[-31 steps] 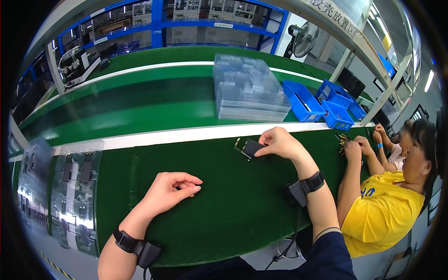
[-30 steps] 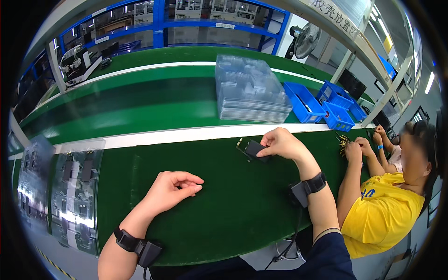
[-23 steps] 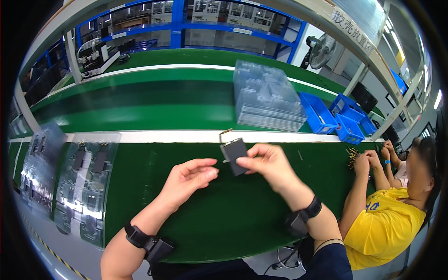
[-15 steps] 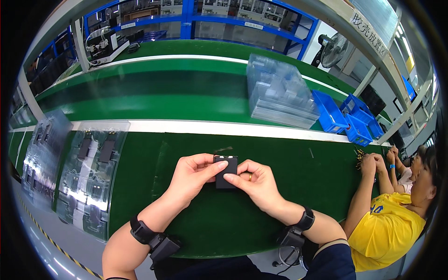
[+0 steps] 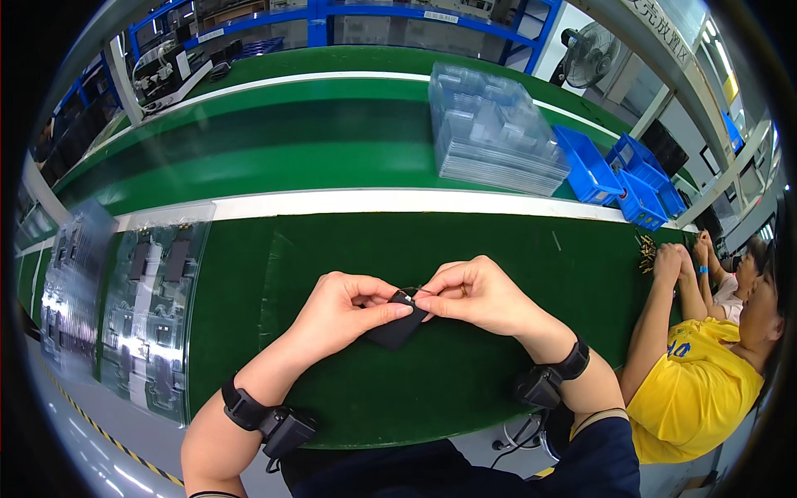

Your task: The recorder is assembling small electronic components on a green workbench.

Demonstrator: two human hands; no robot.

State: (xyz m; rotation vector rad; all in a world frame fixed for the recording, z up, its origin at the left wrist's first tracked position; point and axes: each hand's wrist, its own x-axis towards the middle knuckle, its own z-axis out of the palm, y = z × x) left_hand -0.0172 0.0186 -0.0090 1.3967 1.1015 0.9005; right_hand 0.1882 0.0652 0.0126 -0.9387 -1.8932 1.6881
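Note:
A flat black rectangular block is held over the green tabletop, tilted with its upper edge to the right. My left hand grips its upper left corner, thumb on the face and fingers behind. At the upper edge my right hand is closed in a pinch, thumb against forefinger, touching or nearly touching the block. A thin dark strip or wire shows between the two hands there; what the right fingertips hold is too small to make out. A small pale patch marks the block's top edge.
Clear plastic trays with black pieces lie at left, beside a tray stack. Beyond the white ledge stand more stacked clear trays and blue bins. At right sits a co-worker in a yellow shirt.
The block has tilted from upright, its top turning right. My right hand has shifted from the block's lower right side to its upper edge and now pinches there. The view has shifted slightly.

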